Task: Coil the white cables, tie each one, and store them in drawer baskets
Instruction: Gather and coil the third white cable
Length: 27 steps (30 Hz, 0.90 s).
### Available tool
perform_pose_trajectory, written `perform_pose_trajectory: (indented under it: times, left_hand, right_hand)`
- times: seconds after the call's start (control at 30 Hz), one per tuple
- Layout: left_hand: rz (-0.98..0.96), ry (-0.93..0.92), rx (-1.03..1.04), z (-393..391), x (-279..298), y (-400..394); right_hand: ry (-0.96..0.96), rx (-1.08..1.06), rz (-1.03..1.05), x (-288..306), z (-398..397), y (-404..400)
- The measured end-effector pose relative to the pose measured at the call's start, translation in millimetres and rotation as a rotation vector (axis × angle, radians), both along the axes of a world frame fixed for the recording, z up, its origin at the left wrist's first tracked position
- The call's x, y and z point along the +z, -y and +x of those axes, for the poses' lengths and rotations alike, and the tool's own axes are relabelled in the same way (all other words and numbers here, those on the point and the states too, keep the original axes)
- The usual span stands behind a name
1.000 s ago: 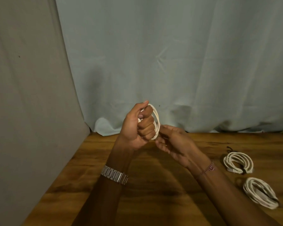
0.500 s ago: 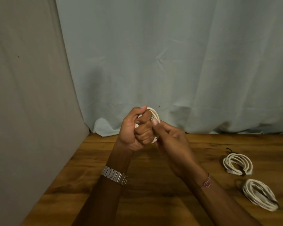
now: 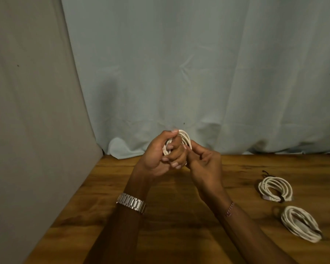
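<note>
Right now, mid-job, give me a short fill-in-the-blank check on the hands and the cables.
1. The left hand grips a coil of ____ cable.
2. On the table lie ____ more coils, the far coil and the near coil.
3. Both lie to the ____ of the right hand.

Missing words: white; two; right

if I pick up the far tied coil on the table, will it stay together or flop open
The far tied coil will probably hold together, since a dark tie binds its loops at one side. It looks thin and light, so it may sag a little, and lying flat on the wooden table it shouldn't roll.
</note>
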State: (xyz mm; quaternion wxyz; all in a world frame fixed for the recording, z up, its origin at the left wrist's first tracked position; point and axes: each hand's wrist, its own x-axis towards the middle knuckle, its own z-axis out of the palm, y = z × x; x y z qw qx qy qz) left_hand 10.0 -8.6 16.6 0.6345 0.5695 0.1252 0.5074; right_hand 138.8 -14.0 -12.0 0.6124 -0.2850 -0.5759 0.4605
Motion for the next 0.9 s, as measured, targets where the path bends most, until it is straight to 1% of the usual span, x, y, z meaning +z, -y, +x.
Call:
perform_pose_trajectory:
  times: [0.17,0.3,0.4,0.47,0.6,0.67,0.73,0.8,0.87,0.9]
  left_hand:
    - [-0.106,-0.056,0.259,5.2,2.5,2.2]
    - [-0.233,-0.132,0.563,14.0,6.4,-0.3]
    - [-0.315,-0.188,0.759,14.4,8.2,-1.3]
    - [-0.305,-0.253,0.840,12.4,9.1,0.1]
    - [-0.235,-0.486,0.915,2.6,9.6,0.5]
    - [-0.233,-0.552,0.911,-4.2,7.3,-2.5]
    - [-0.205,-0.615,0.922,-8.4,3.9,-4.6]
    - [-0.141,-0.626,0.897,-5.5,1.1,-3.6]
    - [-0.042,-0.610,0.855,0.1,0.0,-2.4]
    - [0.004,-0.638,0.828,3.2,-0.4,-1.4]
  right_hand:
    - [-0.087,-0.050,-0.072,-11.4,-7.8,-3.1]
    - [-0.156,-0.048,-0.155,-16.8,-16.4,-6.3]
    - [-0.152,-0.101,-0.163,-17.6,-18.8,-8.9]
    - [-0.103,-0.146,-0.129,-19.1,-14.7,-13.8]
    - [0.092,-0.277,0.051,-18.7,1.3,-25.3]
    - [0.229,-0.324,0.180,-15.0,10.1,-27.4]
    - [0.412,-0.378,0.328,-12.2,18.8,-31.1]
    - [0.615,-0.410,0.502,-8.0,25.9,-33.5]
    - [0.816,-0.345,0.644,-3.5,29.4,-35.5]
    - [0.908,-0.302,0.697,-1.2,30.4,-35.8]
